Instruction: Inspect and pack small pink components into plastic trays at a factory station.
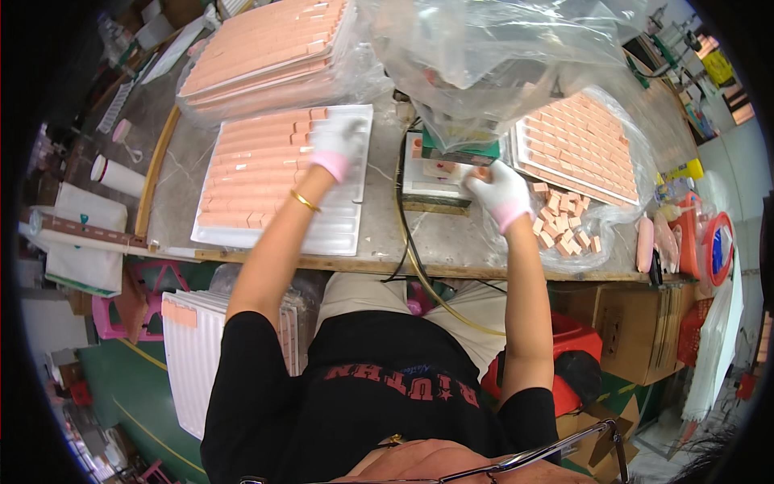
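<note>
My left hand (335, 147), in a white glove with a pink cuff, is over the right part of a white ridged tray (343, 230). Motion smears its fingers, so their grip cannot be read. Rows of small peach blocks (258, 173) fill the tray's left and middle. My right hand (501, 195), gloved the same way, is closed at the right side of a small machine with a green block-like head (459, 153). A small peach block (481, 173) shows at its fingertips. Under the head lies a metal plate (427, 184).
Loose peach blocks (564, 219) lie on plastic film at the right. Stacked full trays (266, 56) stand at the back left, with another filled tray (576, 145) at the right. Clear plastic sheeting (500, 48) drapes the machine. A black cable (401, 202) crosses the table's front edge.
</note>
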Action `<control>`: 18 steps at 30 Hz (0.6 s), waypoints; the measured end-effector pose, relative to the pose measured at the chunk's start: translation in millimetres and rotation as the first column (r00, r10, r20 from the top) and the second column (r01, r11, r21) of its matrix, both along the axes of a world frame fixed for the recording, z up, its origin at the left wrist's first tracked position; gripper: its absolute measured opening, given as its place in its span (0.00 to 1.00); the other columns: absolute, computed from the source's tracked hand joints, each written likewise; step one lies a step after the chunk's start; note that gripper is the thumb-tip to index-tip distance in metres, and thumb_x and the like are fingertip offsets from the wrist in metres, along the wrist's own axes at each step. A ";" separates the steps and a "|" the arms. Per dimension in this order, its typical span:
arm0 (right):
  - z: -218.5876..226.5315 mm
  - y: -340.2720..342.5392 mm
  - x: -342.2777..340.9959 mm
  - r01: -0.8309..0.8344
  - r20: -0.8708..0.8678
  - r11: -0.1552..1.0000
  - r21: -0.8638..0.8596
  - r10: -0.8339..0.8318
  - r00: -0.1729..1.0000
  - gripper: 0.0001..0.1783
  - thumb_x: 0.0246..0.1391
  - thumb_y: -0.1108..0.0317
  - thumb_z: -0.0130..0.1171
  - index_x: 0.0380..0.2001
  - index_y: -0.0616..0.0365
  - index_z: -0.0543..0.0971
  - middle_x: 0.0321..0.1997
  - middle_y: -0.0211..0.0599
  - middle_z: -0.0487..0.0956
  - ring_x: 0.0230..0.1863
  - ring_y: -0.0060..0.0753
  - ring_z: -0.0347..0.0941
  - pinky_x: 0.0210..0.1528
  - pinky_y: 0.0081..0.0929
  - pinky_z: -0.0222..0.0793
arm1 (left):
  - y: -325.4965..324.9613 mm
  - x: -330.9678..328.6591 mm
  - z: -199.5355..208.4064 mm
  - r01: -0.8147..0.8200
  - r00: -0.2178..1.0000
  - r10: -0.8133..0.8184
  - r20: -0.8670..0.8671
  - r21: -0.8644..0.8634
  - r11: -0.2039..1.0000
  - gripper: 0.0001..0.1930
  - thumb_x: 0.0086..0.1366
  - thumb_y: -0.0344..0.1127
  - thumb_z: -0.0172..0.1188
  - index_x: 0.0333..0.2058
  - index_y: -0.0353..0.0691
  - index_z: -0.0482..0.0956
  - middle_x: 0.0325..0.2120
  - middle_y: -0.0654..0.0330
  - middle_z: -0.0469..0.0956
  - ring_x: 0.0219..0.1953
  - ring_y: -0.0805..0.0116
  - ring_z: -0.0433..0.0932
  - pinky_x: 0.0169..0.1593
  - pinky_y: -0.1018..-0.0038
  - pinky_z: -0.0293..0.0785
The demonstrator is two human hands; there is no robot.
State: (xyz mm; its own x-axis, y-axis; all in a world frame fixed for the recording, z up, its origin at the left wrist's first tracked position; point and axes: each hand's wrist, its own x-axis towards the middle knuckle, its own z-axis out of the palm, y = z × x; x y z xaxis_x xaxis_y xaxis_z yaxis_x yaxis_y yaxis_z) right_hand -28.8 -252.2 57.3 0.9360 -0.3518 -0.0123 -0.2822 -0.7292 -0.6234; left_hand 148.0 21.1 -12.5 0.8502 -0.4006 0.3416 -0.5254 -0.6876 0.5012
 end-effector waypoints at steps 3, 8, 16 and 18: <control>1.1 15.4 23.6 -0.050 -0.158 0.996 -0.073 0.038 0.987 0.21 0.45 0.52 0.61 0.36 0.57 0.80 0.35 0.50 0.80 0.40 0.48 0.77 0.43 0.34 0.72 | 28.8 51.4 22.4 -0.202 0.979 0.188 0.077 0.427 0.881 0.15 0.59 0.35 0.52 0.45 0.50 0.78 0.41 0.54 0.79 0.45 0.55 0.77 0.49 0.61 0.74; -2.0 28.1 24.9 -0.011 -0.083 0.997 0.076 0.017 0.996 0.19 0.43 0.51 0.63 0.37 0.48 0.83 0.42 0.38 0.81 0.45 0.43 0.77 0.50 0.29 0.70 | 41.6 89.0 2.9 -0.170 0.984 0.091 0.150 0.685 0.708 0.13 0.59 0.33 0.51 0.43 0.48 0.77 0.45 0.55 0.75 0.50 0.53 0.71 0.51 0.62 0.72; -26.2 -93.4 -23.6 0.224 0.025 0.763 -0.607 -0.263 0.965 0.10 0.47 0.62 0.57 0.33 0.50 0.81 0.36 0.43 0.78 0.41 0.46 0.75 0.45 0.39 0.71 | 40.3 84.1 24.7 -0.190 0.978 0.105 0.181 0.549 0.814 0.08 0.59 0.37 0.57 0.36 0.42 0.75 0.38 0.52 0.75 0.43 0.53 0.74 0.47 0.60 0.72; -44.6 -118.0 -25.6 0.122 0.001 0.729 -0.674 -0.164 0.987 0.09 0.47 0.64 0.56 0.31 0.51 0.81 0.36 0.43 0.77 0.41 0.46 0.75 0.44 0.39 0.71 | 26.9 70.8 24.7 -0.189 0.979 0.139 0.149 0.414 0.890 0.08 0.59 0.36 0.58 0.34 0.41 0.74 0.35 0.52 0.76 0.40 0.54 0.76 0.46 0.61 0.73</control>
State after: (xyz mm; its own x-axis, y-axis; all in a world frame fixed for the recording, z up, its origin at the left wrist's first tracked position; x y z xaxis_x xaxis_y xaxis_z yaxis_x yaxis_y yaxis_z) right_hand -54.4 -370.2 12.7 0.8793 -0.4177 0.2289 -0.4353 -0.8998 0.0305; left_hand 218.7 48.0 12.2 0.8825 -0.3870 0.2674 -0.4220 -0.9024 0.0866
